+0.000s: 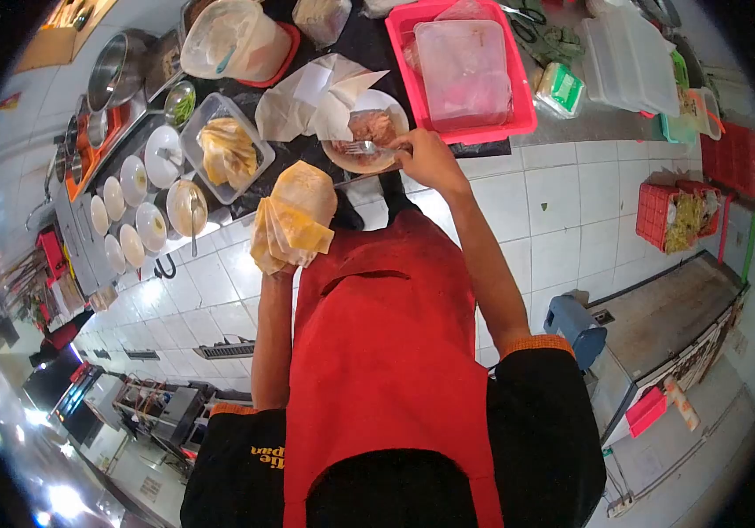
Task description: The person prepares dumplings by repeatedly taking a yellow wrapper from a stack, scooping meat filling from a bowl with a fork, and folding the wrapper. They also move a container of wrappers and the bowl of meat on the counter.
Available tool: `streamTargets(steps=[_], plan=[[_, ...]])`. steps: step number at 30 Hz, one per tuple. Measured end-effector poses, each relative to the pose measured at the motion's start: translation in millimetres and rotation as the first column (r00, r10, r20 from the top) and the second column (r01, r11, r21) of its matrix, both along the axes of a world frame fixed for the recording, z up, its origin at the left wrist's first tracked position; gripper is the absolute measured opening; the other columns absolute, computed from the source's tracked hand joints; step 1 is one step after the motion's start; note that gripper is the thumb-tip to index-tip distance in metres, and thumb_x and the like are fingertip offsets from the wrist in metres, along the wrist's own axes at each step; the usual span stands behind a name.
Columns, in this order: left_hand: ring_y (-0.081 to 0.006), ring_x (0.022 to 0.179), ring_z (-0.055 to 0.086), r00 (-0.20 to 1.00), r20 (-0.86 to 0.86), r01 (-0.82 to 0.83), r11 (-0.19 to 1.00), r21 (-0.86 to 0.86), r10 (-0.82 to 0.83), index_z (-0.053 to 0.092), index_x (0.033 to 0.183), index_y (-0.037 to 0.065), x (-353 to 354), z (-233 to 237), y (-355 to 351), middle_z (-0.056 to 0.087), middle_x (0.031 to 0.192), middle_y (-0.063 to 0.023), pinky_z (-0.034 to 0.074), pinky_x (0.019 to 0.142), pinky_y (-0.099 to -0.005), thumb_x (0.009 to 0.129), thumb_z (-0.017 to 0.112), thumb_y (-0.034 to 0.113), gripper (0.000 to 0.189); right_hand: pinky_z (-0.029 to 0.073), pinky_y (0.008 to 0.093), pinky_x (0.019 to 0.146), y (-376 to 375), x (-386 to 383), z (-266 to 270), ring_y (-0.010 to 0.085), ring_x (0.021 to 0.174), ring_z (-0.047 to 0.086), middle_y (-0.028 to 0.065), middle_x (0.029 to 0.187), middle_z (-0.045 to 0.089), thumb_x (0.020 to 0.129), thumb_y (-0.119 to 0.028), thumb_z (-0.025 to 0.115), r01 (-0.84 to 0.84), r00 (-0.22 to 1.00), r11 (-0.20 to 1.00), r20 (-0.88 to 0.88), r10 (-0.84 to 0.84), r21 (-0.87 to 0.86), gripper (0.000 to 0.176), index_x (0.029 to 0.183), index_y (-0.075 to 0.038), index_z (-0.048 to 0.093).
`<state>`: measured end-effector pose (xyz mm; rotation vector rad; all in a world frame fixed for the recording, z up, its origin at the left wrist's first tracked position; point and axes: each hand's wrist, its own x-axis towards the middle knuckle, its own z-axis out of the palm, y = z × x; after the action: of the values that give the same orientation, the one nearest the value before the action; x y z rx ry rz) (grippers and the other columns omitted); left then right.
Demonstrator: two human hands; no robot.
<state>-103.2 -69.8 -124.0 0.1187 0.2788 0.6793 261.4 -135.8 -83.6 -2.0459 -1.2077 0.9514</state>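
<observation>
The two hands are apart. The right hand (427,160) is closed on the handle of a fork (360,148), whose tines are in the minced meat (374,128) on a white plate (368,168). The left hand (280,275) supports a fanned stack of yellowish wrappers (296,216); its fingers are covered, so I cannot tell how they are bent. This stack is near the front edge of the dark counter (483,148), to the left of the plate. The white paper (294,104) overlaps the plate's far left rim, and the pink tray (523,106) stands near its right side. Between the plate and the clear box (265,146) of more wrappers, a strip of dark surface is visible. Beyond the right forearm, the tiled floor (562,198) gives open room.
</observation>
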Motion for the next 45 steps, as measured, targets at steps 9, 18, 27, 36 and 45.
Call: streamTargets(steps=[9, 18, 27, 36, 45], plan=[[-0.0329, 0.132, 0.049, 0.989, -0.055, -0.142, 0.990, -0.016, 0.140, 0.043, 0.146, 0.012, -23.2, 22.4, -73.0, 0.048, 0.146, -0.0138, 0.044, 0.109, -0.0533, 0.102, 0.047, 0.043, 0.054, 0.049, 0.0456, 0.093, -26.5, -17.8, 0.8, 0.0412, 0.103, 0.061, 0.0229, 0.108, 0.062, 0.082, -0.008, 0.070, -0.142, 0.984, 0.978, 0.127, 0.123, 0.151, 0.032, 0.113, 0.001, 0.067], [-0.0324, 0.129, 0.052, 0.940, -0.099, -0.338, 0.929, -0.153, 0.326, 0.044, 0.144, 0.011, -89.3, -13.6, -193.5, 0.051, 0.142, -0.0140, 0.046, 0.106, -0.0532, 0.103, 0.047, 0.043, 0.052, 0.054, 0.0347, 0.088, -62.7, -31.8, -36.2, 0.0260, 0.105, 0.066, 0.0149, 0.116, 0.066, 0.085, 0.002, 0.068, 0.025, 0.996, 0.905, 0.071, -0.061, 0.426, 0.029, 0.113, -0.003, 0.069], [-0.0318, 0.125, 0.055, 0.878, -0.202, -0.477, 0.829, -0.290, 0.434, 0.046, 0.142, 0.010, -130.9, -64.0, -307.3, 0.054, 0.139, -0.0142, 0.048, 0.104, -0.0531, 0.103, 0.047, 0.042, 0.051, 0.052, 0.0304, 0.087, -84.4, -39.8, -45.9, 0.0204, 0.111, 0.062, 0.0116, 0.122, 0.065, 0.089, -0.002, 0.069, 0.249, 0.922, 0.709, 0.062, -0.381, 0.660, 0.027, 0.116, -0.003, 0.069], [-0.0313, 0.122, 0.058, 0.812, -0.267, -0.584, 0.725, -0.365, 0.520, 0.048, 0.140, 0.009, -123.6, -145.3, -333.9, 0.057, 0.135, -0.0143, 0.051, 0.101, -0.0531, 0.103, 0.047, 0.042, 0.050, 0.050, 0.0237, 0.066, -176.0, -72.0, -174.5, 0.0092, 0.074, 0.061, 0.0024, 0.090, 0.068, 0.093, -0.009, 0.071, 0.154, 0.910, 0.986, -0.379, -0.167, -0.065, 0.013, 0.104, -0.001, 0.069], [-0.0308, 0.118, 0.061, 0.767, -0.240, -0.635, 0.651, -0.416, 0.595, 0.050, 0.138, 0.008, -72.7, -341.9, -305.5, 0.060, 0.131, -0.0145, 0.053, 0.099, -0.0530, 0.103, 0.047, 0.042, 0.049, 0.055, 0.0307, 0.076, -139.5, -54.1, -500.8, 0.0152, 0.083, 0.070, 0.0051, 0.097, 0.075, 0.089, -0.014, 0.074, -0.303, 0.949, 0.925, -0.164, 0.270, -0.230, 0.019, 0.106, -0.005, 0.072]])
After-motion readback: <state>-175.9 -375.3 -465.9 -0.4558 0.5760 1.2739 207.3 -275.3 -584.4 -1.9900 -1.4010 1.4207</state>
